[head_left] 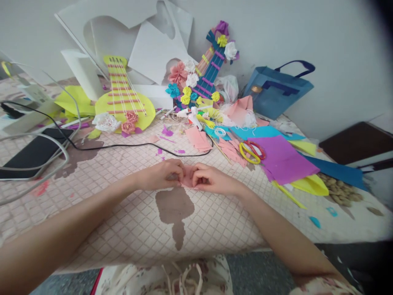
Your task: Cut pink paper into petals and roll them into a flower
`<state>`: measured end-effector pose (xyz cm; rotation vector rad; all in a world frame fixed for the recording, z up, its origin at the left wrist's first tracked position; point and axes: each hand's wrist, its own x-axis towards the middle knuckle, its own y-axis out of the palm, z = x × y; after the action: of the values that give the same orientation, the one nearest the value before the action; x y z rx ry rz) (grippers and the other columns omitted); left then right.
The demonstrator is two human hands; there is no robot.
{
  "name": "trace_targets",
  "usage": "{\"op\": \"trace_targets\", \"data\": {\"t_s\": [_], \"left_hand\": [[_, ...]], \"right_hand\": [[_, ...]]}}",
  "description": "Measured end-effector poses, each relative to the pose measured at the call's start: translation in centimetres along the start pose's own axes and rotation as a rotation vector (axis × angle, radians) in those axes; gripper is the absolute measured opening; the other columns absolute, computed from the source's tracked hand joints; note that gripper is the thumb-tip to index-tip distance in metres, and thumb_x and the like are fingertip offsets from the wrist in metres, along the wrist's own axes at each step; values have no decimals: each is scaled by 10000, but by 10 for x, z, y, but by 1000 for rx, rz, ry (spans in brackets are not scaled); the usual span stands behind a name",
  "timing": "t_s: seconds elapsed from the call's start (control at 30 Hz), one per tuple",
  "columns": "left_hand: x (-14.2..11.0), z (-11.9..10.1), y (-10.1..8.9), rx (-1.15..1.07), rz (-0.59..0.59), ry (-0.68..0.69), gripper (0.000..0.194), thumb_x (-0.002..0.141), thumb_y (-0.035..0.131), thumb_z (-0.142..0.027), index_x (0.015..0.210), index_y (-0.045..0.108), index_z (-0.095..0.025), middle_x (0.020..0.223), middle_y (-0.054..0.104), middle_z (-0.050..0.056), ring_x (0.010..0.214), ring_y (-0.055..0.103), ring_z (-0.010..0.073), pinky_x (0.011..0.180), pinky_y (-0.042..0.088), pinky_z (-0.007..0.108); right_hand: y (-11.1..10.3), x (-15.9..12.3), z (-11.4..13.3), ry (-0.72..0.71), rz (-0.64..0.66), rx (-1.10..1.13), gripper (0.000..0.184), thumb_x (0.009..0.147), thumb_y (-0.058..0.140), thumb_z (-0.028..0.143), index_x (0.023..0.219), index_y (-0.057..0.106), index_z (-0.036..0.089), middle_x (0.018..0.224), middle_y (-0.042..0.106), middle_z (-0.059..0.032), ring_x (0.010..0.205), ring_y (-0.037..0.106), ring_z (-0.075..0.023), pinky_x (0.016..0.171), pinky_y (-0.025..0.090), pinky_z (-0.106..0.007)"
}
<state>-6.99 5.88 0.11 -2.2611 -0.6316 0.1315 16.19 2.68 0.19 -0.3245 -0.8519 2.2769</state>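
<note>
A small piece of pink paper [187,177] lies between my two hands, low over the front middle of the table. My left hand [167,174] grips its left side with curled fingers. On the other side, my right hand [208,178] pinches the right part. My fingers cover much of the paper, so its full shape is hidden. Behind the hands lie a stack of pink paper pieces [198,139], pink strips [230,149] and scissors [250,153] with yellow and red handles. A white glue gun [192,116] rests farther back.
A black cable [129,145] crosses the table behind my hands. A yellow paper guitar [123,102] and a blue one [210,76] with paper flowers lean at the back. Purple sheets [285,159] and a blue bag [276,90] are right; a black tablet-like device [30,153] is left.
</note>
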Motion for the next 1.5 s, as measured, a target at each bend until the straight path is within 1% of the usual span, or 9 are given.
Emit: {"op": "trace_targets", "data": {"t_s": [0.23, 0.4, 0.53, 0.67, 0.8, 0.97, 1.13, 1.37, 1.5], "left_hand": [[1, -4, -1, 6, -10, -36, 64, 784, 566, -188, 757, 618, -162, 884, 560, 47, 809, 538, 144, 724, 438, 271], [0, 1, 1, -10, 19, -20, 65, 778, 573, -191, 767, 635, -174, 949, 557, 52, 855, 541, 154, 745, 446, 277], [0, 1, 1, -21, 4, -12, 66, 772, 582, -195, 766, 646, -181, 936, 557, 46, 857, 543, 152, 757, 453, 282], [0, -2, 1, -27, -5, -22, 58, 768, 588, -187, 752, 642, -174, 923, 558, 48, 854, 544, 152, 759, 456, 284], [0, -2, 0, -28, -7, -14, 61, 772, 587, -200, 745, 633, -170, 936, 563, 50, 852, 547, 152, 771, 455, 292], [0, 1, 0, -28, 0, -16, 58, 778, 580, -197, 768, 631, -172, 951, 563, 51, 862, 545, 154, 772, 450, 290], [1, 1, 1, -18, 2, -32, 64, 777, 590, -195, 778, 649, -169, 949, 557, 55, 873, 543, 162, 780, 441, 294], [2, -1, 6, 19, -37, -39, 60, 785, 573, -172, 774, 631, -161, 902, 554, 51, 822, 533, 146, 735, 433, 278], [2, -2, 8, 25, -47, -35, 57, 783, 571, -176, 763, 623, -163, 894, 556, 49, 819, 529, 147, 732, 431, 280]], "right_hand": [[-4, -3, 4, 14, 62, 36, 84, 767, 619, 134, 838, 595, 174, 1025, 477, -36, 889, 522, -125, 744, 455, -254], [-3, -4, 3, 23, 26, -31, 75, 787, 564, 101, 773, 580, 173, 986, 480, -30, 842, 520, -120, 679, 435, -240], [-2, -3, 6, 28, 33, -33, 66, 783, 580, 130, 825, 570, 180, 987, 476, -27, 832, 514, -117, 680, 434, -239], [-3, -4, 9, 28, 75, -36, 204, 730, 680, 203, 895, 561, 191, 1045, 465, -34, 923, 503, -141, 762, 443, -265], [0, -4, 12, 19, 46, -69, 62, 799, 587, 157, 846, 561, 189, 1044, 471, -41, 921, 502, -144, 768, 434, -276], [1, -3, 8, 17, 5, -68, 107, 783, 539, 70, 777, 558, 175, 948, 474, -24, 799, 502, -115, 663, 414, -236], [2, -2, 3, 5, -21, -50, 92, 781, 558, 79, 781, 573, 170, 959, 488, -27, 809, 512, -114, 679, 412, -239], [7, 1, 6, 54, -90, -62, 50, 790, 580, 121, 780, 582, 170, 865, 503, -18, 772, 514, -126, 641, 404, -247], [8, 0, 7, 65, -81, 4, 33, 784, 603, 157, 803, 581, 172, 922, 493, -25, 801, 524, -122, 659, 437, -243]]}}
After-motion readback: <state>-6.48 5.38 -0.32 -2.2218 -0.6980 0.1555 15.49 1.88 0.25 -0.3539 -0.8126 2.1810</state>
